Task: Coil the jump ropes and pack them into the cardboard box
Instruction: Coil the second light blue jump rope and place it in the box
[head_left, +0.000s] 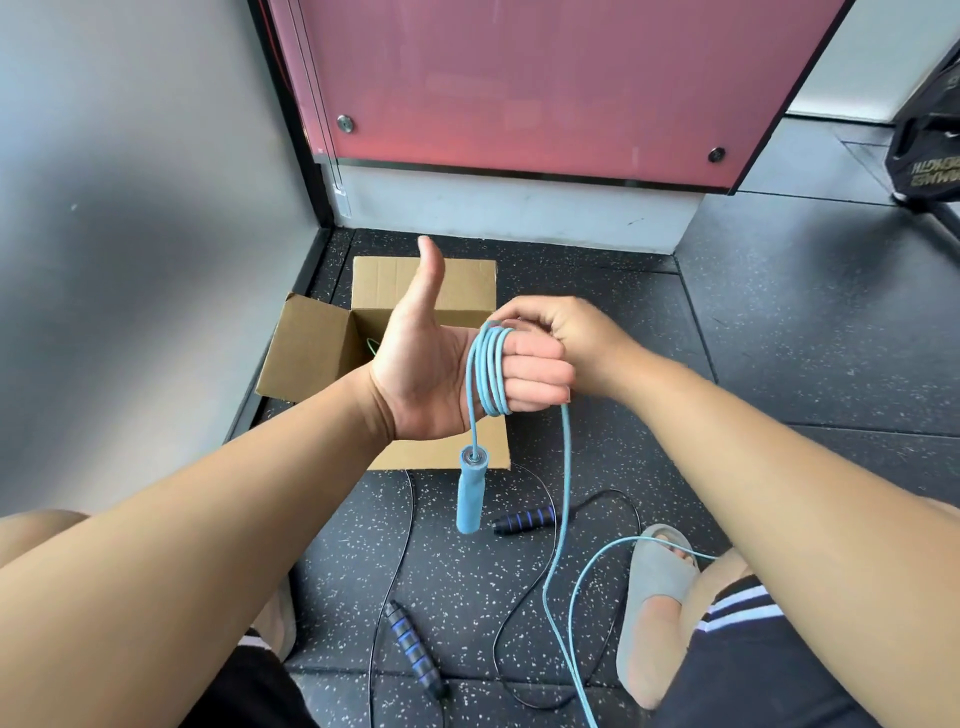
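A light blue jump rope (491, 374) is wound in several loops round the fingers of my left hand (441, 364), which is held palm up with the thumb raised and the fingers curled. One blue handle (470, 491) hangs below the palm. My right hand (561, 338) pinches the rope at the top of the loops, and the loose end runs down to the floor. An open cardboard box (317, 353) stands behind my hands; a bit of green cord shows inside. A black rope with blue-striped handles (522, 519) lies on the floor.
The floor is black speckled rubber. A grey wall stands on the left and a pink panel (519, 88) behind the box. My sandalled foot (660, 587) rests at right beside the rope. A second striped handle (413, 647) lies near my knees. Black gym equipment (930, 150) sits far right.
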